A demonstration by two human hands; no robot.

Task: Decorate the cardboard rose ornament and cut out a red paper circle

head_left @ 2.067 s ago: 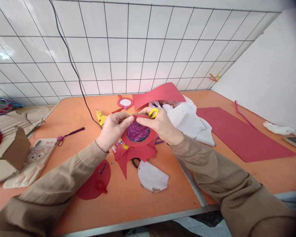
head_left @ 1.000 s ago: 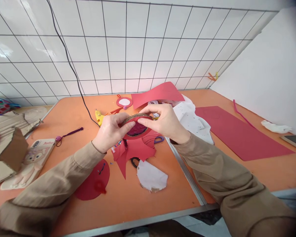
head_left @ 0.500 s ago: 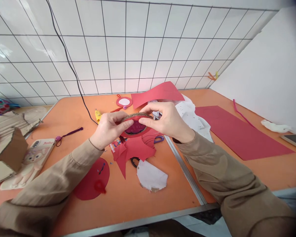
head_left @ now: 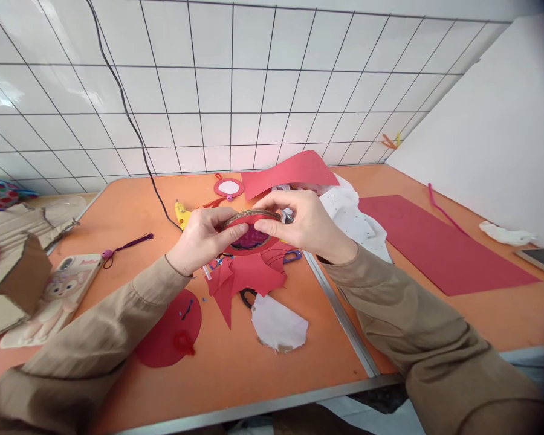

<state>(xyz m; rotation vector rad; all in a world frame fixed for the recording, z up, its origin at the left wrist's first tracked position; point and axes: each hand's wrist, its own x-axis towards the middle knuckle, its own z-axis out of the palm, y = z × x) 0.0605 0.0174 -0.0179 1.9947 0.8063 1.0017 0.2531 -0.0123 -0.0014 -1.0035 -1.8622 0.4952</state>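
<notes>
Both hands pinch a round red paper-and-cardboard ring point(head_left: 265, 246) with a dark purple middle, held tilted above the orange table point(head_left: 317, 362). My left hand point(head_left: 205, 237) grips its left side, thumb on the front face. My right hand point(head_left: 299, 220) grips the upper right side, thumb likewise in front and fingers curled over the edge. The ring's corrugated cardboard edge shows along the top; its back is hidden. Below it lie red paper scraps point(head_left: 254, 272). A white torn piece point(head_left: 278, 323) covers part of some scissors whose black handle point(head_left: 248, 298) shows.
A yellow glue gun point(head_left: 181, 214) with a black cord lies behind my left hand. At left are cardboard pieces point(head_left: 25, 272), a phone case point(head_left: 68, 284) and a purple tassel point(head_left: 131, 243). A red paper disc point(head_left: 167, 338) lies near the front; red sheets point(head_left: 435, 248) lie right.
The ring is tilted slightly differently, and a dark tassel-like bit seen below its left side no longer shows. Both hands keep their hold in nearly the same place.
</notes>
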